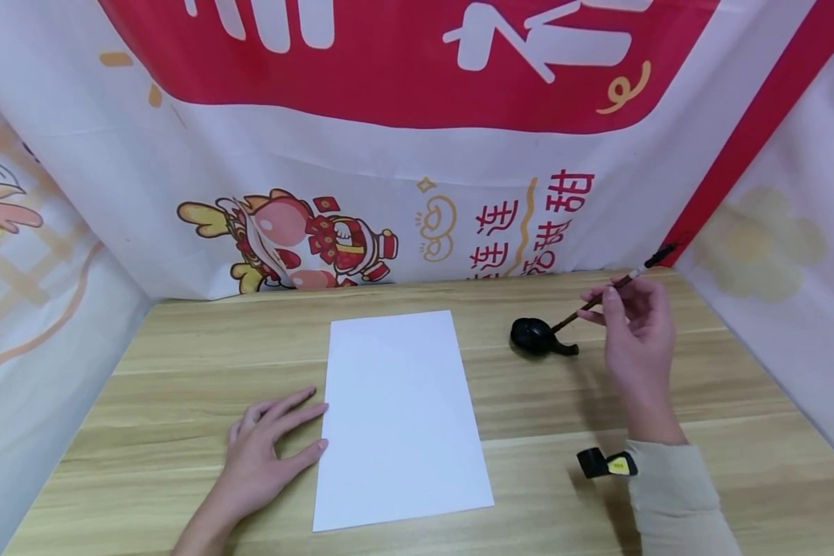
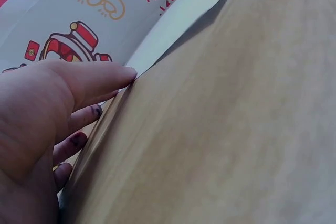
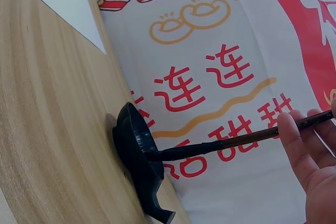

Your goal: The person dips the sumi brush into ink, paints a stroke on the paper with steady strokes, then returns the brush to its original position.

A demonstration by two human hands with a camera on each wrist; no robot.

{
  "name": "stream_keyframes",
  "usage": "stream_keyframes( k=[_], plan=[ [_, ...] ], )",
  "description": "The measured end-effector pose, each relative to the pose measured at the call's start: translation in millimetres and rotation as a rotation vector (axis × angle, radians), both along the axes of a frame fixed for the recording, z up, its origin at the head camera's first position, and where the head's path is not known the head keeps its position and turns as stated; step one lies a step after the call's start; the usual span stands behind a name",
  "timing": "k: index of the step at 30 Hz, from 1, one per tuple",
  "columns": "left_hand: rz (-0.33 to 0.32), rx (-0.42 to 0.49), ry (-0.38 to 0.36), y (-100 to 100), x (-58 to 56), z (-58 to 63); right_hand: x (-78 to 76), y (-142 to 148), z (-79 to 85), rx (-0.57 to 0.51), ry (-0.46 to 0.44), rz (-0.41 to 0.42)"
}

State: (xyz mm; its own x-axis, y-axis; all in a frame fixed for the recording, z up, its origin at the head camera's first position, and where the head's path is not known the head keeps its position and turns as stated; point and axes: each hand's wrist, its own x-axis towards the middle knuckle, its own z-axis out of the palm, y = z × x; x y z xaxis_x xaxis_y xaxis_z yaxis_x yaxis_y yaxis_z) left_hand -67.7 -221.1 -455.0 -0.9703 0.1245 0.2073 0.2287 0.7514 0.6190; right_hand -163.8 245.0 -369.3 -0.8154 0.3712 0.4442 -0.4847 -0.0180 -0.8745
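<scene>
Brush slanting into the black dish, watched from my remote seat.
Nearest me, the left hand lies with fingers apart, tips at the left edge of the white paper, probably steadying it; farther off, the right hand pinches the shaft, likely for fine tilt, its lower end inside the dish; beyond hangs a printed cloth.

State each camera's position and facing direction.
Head: on the head, facing forward and down at the paper; left hand and right hand show.
Left wrist: on that wrist, facing the paper's edge; left hand shows.
Right wrist: on that wrist, facing the black dish and calligraphy brush; right hand shows.
Head and right wrist share dish and brush.
</scene>
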Motion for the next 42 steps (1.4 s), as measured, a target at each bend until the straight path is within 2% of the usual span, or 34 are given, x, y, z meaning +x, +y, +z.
stream_keyframes(
  k=[14,22,28,31,35,38,42],
  plan=[
    [-0.006,0.008,-0.006,2,-0.5,2.4,5.2,-5,13.0,-0.001,0.114,0.016],
    [-0.001,0.035,-0.018,3,0.7,4.5,1.6,-6,3.0,-0.017,0.028,0.019],
    [0.007,0.135,-0.031,5,0.7,10.1,0.4,-5,0.5,0.011,-0.002,0.01],
    [-0.025,0.205,-0.003,7,-0.8,10.2,0.5,-5,1.5,0.022,-0.031,0.005],
    [-0.114,0.271,-0.003,11,-4.9,7.2,0.4,-7,2.6,0.027,-0.056,0.004],
    [-0.153,0.258,-0.046,15,-7.5,5.2,0.2,-7,2.7,0.032,-0.061,-0.001],
    [-0.163,0.188,-0.087,17,-9.7,3.6,0.1,-7,2.8,0.015,-0.051,-0.007]
  ],
)
